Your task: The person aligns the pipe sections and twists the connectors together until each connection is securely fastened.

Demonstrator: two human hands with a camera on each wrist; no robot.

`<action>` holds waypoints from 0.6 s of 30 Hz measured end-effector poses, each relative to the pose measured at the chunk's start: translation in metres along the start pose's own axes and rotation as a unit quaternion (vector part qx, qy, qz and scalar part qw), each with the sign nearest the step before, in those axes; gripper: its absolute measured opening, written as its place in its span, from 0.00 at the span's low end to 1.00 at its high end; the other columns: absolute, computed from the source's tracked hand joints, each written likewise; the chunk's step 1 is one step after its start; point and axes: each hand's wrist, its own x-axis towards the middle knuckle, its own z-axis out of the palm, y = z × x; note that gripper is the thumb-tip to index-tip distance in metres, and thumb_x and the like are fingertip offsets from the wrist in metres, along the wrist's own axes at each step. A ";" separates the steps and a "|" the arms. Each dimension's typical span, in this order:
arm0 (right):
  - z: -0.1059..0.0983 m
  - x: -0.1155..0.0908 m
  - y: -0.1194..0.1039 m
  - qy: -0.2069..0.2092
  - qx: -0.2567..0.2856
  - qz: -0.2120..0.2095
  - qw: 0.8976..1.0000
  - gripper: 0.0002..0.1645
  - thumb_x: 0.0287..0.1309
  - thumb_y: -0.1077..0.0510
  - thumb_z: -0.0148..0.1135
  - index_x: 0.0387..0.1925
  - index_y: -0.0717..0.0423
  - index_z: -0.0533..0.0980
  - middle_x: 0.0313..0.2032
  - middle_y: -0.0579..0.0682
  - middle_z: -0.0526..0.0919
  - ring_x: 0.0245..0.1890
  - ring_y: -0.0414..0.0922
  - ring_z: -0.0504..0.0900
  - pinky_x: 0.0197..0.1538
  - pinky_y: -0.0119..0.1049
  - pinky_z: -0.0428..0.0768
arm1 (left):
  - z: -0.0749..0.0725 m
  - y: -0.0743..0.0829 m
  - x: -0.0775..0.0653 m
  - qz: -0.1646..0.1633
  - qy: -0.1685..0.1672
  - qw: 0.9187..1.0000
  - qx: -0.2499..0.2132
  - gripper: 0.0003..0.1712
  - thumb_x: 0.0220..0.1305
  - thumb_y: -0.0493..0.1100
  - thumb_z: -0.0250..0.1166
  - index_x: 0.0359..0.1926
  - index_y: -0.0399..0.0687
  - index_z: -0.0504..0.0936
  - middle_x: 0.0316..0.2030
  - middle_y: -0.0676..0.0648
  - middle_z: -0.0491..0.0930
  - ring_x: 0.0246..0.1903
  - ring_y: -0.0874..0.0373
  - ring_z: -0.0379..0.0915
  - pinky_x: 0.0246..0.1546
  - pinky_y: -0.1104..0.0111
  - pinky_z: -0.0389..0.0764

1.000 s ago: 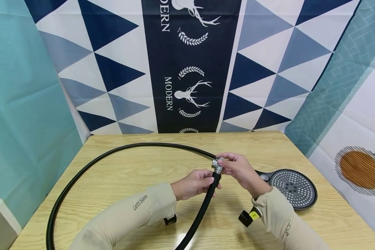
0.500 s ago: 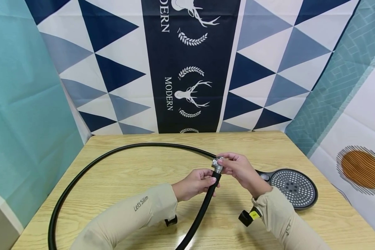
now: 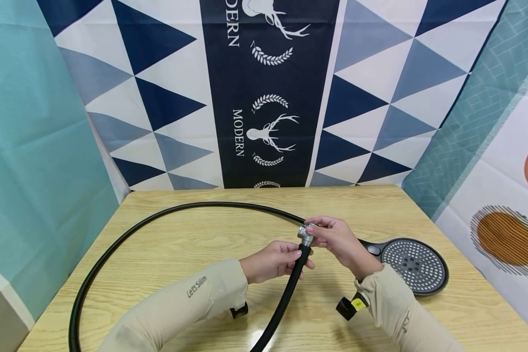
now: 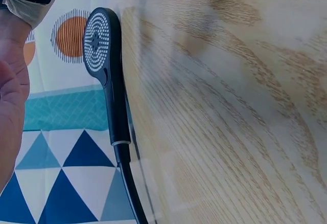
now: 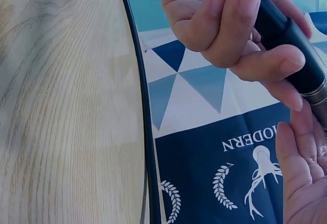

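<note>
My left hand [image 3: 270, 262] holds the black shower hose [image 3: 286, 293] just below its upper end, the thumb lying across it. A silver metal fitting [image 3: 305, 234] sits at that end, and my right hand [image 3: 338, 240] pinches it between thumb and fingers. In the right wrist view, the left fingers curl round the hose's thick black sleeve [image 5: 286, 37], while the right fingers [image 5: 304, 168] touch the metal collar [image 5: 318, 93]. The left wrist view shows only part of a hand at its left edge; the grip is out of sight there.
A dark grey shower head [image 3: 413, 266] lies face up on the wooden table [image 3: 193, 230], right of the right forearm, its handle partly hidden behind that arm. The hose makes a wide loop [image 3: 114, 244] across the left and back. Patterned cloths [image 3: 176, 98] stand behind the table.
Both hands stay in nearly the same place. My left fingers shift slightly on the hose, and the metal fitting looks a little turned. The hose loop at left has shifted slightly right.
</note>
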 end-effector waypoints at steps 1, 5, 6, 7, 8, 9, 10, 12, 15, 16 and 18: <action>0.000 0.000 0.000 0.000 -0.001 0.000 1.000 0.11 0.65 0.65 0.55 0.46 0.66 0.75 0.30 0.45 0.83 0.28 0.37 0.82 0.37 0.30 0.80 | 0.000 0.000 0.000 -0.001 -0.001 1.000 0.002 0.23 0.76 0.35 0.40 0.63 0.19 0.58 0.37 0.55 0.80 0.32 0.64 0.77 0.47 0.66 0.75; 0.001 0.000 0.000 -0.003 -0.002 -0.002 1.000 0.10 0.65 0.65 0.55 0.46 0.65 0.75 0.31 0.44 0.83 0.28 0.37 0.82 0.37 0.30 0.80 | 0.001 0.000 0.000 0.001 0.004 1.000 0.004 0.22 0.76 0.34 0.41 0.60 0.17 0.58 0.36 0.54 0.79 0.30 0.63 0.76 0.42 0.69 0.76; 0.001 0.000 0.000 -0.004 -0.002 -0.003 1.000 0.10 0.65 0.65 0.55 0.46 0.64 0.75 0.31 0.44 0.83 0.28 0.37 0.82 0.37 0.30 0.80 | 0.002 0.000 0.000 0.003 0.007 1.000 0.004 0.21 0.76 0.34 0.41 0.59 0.17 0.59 0.35 0.54 0.79 0.30 0.63 0.76 0.41 0.70 0.76; 0.001 0.000 0.000 -0.004 -0.003 -0.005 1.000 0.09 0.65 0.65 0.55 0.45 0.63 0.76 0.31 0.44 0.83 0.28 0.38 0.82 0.38 0.31 0.80 | 0.002 -0.001 0.001 0.005 0.011 1.000 0.006 0.19 0.75 0.33 0.41 0.58 0.17 0.61 0.34 0.54 0.79 0.29 0.63 0.76 0.39 0.71 0.76; 0.001 0.000 0.000 -0.004 -0.003 -0.006 1.000 0.09 0.65 0.65 0.55 0.45 0.62 0.76 0.31 0.44 0.83 0.28 0.38 0.83 0.39 0.31 0.80 | 0.002 -0.001 0.001 0.007 0.016 1.000 0.008 0.18 0.75 0.33 0.41 0.56 0.18 0.62 0.34 0.54 0.79 0.29 0.63 0.75 0.39 0.71 0.76; 0.001 0.000 0.000 -0.004 -0.004 -0.007 1.000 0.09 0.65 0.65 0.55 0.45 0.62 0.76 0.31 0.44 0.83 0.28 0.38 0.83 0.39 0.31 0.80 | 0.003 -0.001 0.002 0.008 0.022 1.000 0.012 0.17 0.75 0.33 0.42 0.54 0.19 0.63 0.33 0.53 0.78 0.28 0.63 0.75 0.39 0.70 0.76; 0.001 0.000 0.000 -0.004 -0.004 -0.008 1.000 0.08 0.65 0.65 0.55 0.45 0.62 0.76 0.31 0.44 0.83 0.28 0.38 0.83 0.40 0.32 0.81 | 0.003 -0.001 0.002 0.009 0.029 0.999 0.015 0.15 0.75 0.33 0.42 0.52 0.20 0.65 0.33 0.53 0.78 0.28 0.63 0.75 0.40 0.69 0.76; 0.002 0.000 0.000 -0.003 -0.006 -0.008 1.000 0.09 0.65 0.65 0.55 0.45 0.62 0.76 0.31 0.44 0.83 0.29 0.38 0.83 0.40 0.32 0.81 | 0.004 -0.001 0.003 0.008 0.040 0.999 0.025 0.14 0.75 0.32 0.43 0.51 0.22 0.66 0.32 0.52 0.78 0.27 0.63 0.75 0.44 0.65 0.77; 0.001 0.001 0.000 0.001 -0.008 -0.004 1.000 0.11 0.65 0.65 0.55 0.47 0.66 0.75 0.31 0.44 0.83 0.29 0.38 0.83 0.41 0.32 0.81 | 0.005 -0.001 0.003 0.005 0.053 0.998 0.039 0.14 0.74 0.32 0.44 0.50 0.22 0.66 0.32 0.51 0.77 0.27 0.63 0.75 0.48 0.60 0.76; 0.001 0.001 0.000 0.002 -0.009 -0.002 1.000 0.12 0.65 0.65 0.55 0.48 0.68 0.74 0.31 0.44 0.83 0.29 0.38 0.83 0.41 0.32 0.81 | 0.005 -0.001 0.003 0.006 0.056 0.998 0.042 0.14 0.74 0.32 0.44 0.50 0.21 0.66 0.32 0.51 0.77 0.27 0.63 0.75 0.48 0.60 0.76; 0.001 0.001 0.000 0.003 -0.011 0.000 1.000 0.14 0.65 0.65 0.55 0.49 0.71 0.73 0.31 0.44 0.83 0.29 0.38 0.83 0.41 0.32 0.81 | 0.005 -0.001 0.004 0.006 0.062 0.997 0.045 0.14 0.74 0.32 0.44 0.50 0.19 0.65 0.32 0.50 0.76 0.26 0.63 0.75 0.48 0.60 0.77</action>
